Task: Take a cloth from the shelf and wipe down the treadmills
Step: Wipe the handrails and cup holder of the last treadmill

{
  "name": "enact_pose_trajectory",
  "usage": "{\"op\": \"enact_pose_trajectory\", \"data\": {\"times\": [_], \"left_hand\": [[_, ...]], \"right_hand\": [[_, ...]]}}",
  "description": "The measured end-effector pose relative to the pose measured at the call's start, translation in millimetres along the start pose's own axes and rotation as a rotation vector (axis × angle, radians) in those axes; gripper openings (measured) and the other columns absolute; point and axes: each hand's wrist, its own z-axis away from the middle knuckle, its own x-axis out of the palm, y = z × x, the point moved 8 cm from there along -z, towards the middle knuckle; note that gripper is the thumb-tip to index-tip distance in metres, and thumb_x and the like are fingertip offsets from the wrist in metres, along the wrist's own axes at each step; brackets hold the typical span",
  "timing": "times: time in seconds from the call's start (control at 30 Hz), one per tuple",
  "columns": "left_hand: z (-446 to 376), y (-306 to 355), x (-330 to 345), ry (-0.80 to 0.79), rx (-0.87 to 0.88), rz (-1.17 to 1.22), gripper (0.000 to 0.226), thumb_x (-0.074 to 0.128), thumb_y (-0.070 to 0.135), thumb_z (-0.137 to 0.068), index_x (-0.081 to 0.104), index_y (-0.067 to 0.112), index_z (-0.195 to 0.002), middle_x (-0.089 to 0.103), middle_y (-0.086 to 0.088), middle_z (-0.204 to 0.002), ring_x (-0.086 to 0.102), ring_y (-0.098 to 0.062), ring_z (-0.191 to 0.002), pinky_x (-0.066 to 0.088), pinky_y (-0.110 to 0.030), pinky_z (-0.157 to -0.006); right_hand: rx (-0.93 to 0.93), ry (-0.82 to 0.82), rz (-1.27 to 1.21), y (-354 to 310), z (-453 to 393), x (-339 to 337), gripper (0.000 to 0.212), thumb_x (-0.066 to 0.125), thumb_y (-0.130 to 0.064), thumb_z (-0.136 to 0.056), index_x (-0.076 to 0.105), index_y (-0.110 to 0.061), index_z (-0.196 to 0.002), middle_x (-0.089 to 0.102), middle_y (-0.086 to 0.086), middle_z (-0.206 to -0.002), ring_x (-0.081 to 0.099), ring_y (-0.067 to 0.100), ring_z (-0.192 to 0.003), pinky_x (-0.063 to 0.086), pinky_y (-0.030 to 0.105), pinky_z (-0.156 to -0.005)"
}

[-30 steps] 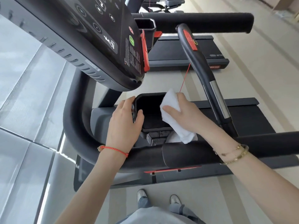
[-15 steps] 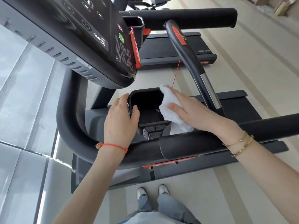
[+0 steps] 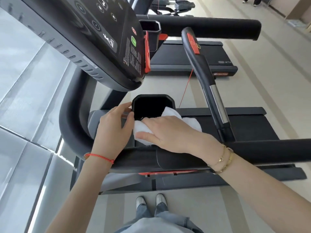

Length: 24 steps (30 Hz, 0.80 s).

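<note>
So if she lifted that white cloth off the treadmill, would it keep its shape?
Probably not. The white cloth bunches and folds under her right hand, so it looks floppy. It also seems light, likely draping over the cup holder rim rather than sliding off.

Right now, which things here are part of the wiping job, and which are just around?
In the job:
cloth, under the right hand
cup holder, steadied at its rim by the left hand
console
handlebar

Just around:
next treadmill
red cord
shoes
floor
</note>
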Motion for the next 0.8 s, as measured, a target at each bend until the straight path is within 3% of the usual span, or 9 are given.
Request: {"op": "enact_pose_trajectory", "data": {"times": [0.07,0.17,0.27,0.37,0.43,0.57,0.67,0.73,0.8], "left_hand": [[6.9,0.5,-3.4,-0.001,0.021,0.022,0.033,0.054,0.02,-0.096,0.064,0.019,-0.127,0.068,0.012,-0.107,0.064,-0.005,-0.095,0.053,-0.035,-0.094],[10.2,3.3,-4.5,0.007,0.042,0.023,0.033,0.054,0.02,-0.095,0.064,0.017,-0.126,0.068,0.011,-0.106,0.065,-0.007,-0.095,0.053,-0.039,-0.094],[9.6,4.3,-2.6,0.005,0.044,0.009,0.034,0.055,0.021,-0.095,0.063,0.017,-0.128,0.068,0.009,-0.108,0.063,-0.002,-0.094,0.053,-0.031,-0.093],[10.7,3.1,-1.8,0.01,0.05,-0.019,0.034,0.055,0.021,-0.095,0.063,0.019,-0.128,0.066,0.01,-0.105,0.057,0.011,-0.091,0.042,-0.004,-0.088],[11.6,3.2,-1.3,0.008,0.059,-0.045,0.034,0.055,0.02,-0.095,0.063,0.019,-0.128,0.066,0.01,-0.107,0.054,0.013,-0.09,0.034,0.004,-0.084],[11.6,2.4,-3.3,0.016,0.054,-0.042,0.034,0.055,0.018,-0.095,0.063,0.019,-0.128,0.067,0.008,-0.108,0.053,0.006,-0.092,0.034,0.004,-0.083],[12.4,2.2,-2.7,0.002,0.055,-0.044,0.034,0.055,0.02,-0.095,0.062,0.02,-0.128,0.066,0.011,-0.107,0.056,0.005,-0.093,0.038,0.001,-0.083],[12.2,2.0,-2.2,-0.006,0.051,-0.047,0.035,0.054,0.022,-0.095,0.061,0.021,-0.129,0.067,0.012,-0.108,0.058,0.003,-0.096,0.041,-0.005,-0.084],[12.4,2.1,-2.1,-0.011,0.044,-0.061,0.036,0.053,0.024,-0.095,0.06,0.021,-0.131,0.067,0.011,-0.111,0.06,0.0,-0.098,0.046,-0.015,-0.087]], "right_hand": [[-0.008,0.017,0.029,2.2,0.5,1.0,0.043,0.033,-0.057,-0.097,0.047,-0.016,-0.091,0.048,-0.01,-0.078,0.042,0.012,-0.068,0.024,0.031,-0.063],[-0.064,0.015,0.021,14.2,19.4,-4.6,0.045,0.035,-0.06,-0.095,0.049,-0.018,-0.095,0.05,-0.011,-0.082,0.043,0.01,-0.078,0.026,0.028,-0.067],[-0.078,-0.032,-0.006,21.4,27.8,-8.8,0.047,0.03,-0.064,-0.091,0.049,-0.021,-0.094,0.051,-0.013,-0.082,0.04,0.006,-0.078,0.022,0.025,-0.065],[-0.019,-0.09,-0.018,16.9,9.0,-3.1,0.049,0.023,-0.065,-0.093,0.043,-0.024,-0.076,0.051,-0.01,-0.069,0.046,0.008,-0.066,0.027,0.031,-0.067],[-0.003,-0.132,0.013,8.8,-9.2,1.4,0.058,0.015,-0.064,-0.093,0.048,-0.021,-0.073,0.057,-0.004,-0.065,0.052,0.013,-0.063,0.034,0.035,-0.075],[-0.012,-0.107,0.005,7.7,-18.6,1.7,0.063,0.018,-0.062,-0.095,0.054,-0.016,-0.073,0.053,-0.004,-0.057,0.052,0.016,-0.058,0.042,0.037,-0.074],[-0.08,0.044,0.042,11.3,-1.5,-2.8,0.053,0.024,-0.061,-0.094,0.046,-0.018,-0.074,0.048,-0.007,-0.06,0.048,0.021,-0.062,0.028,0.018,-0.069],[-0.084,0.078,0.022,15.7,7.8,-5.5,0.05,0.027,-0.062,-0.092,0.048,-0.018,-0.079,0.046,-0.009,-0.061,0.046,0.018,-0.066,0.028,0.008,-0.07],[-0.072,0.049,-0.028,20.6,13.8,-5.7,0.049,0.03,-0.064,-0.091,0.054,-0.021,-0.093,0.05,-0.012,-0.071,0.045,0.011,-0.075,0.033,0.011,-0.07]]}}
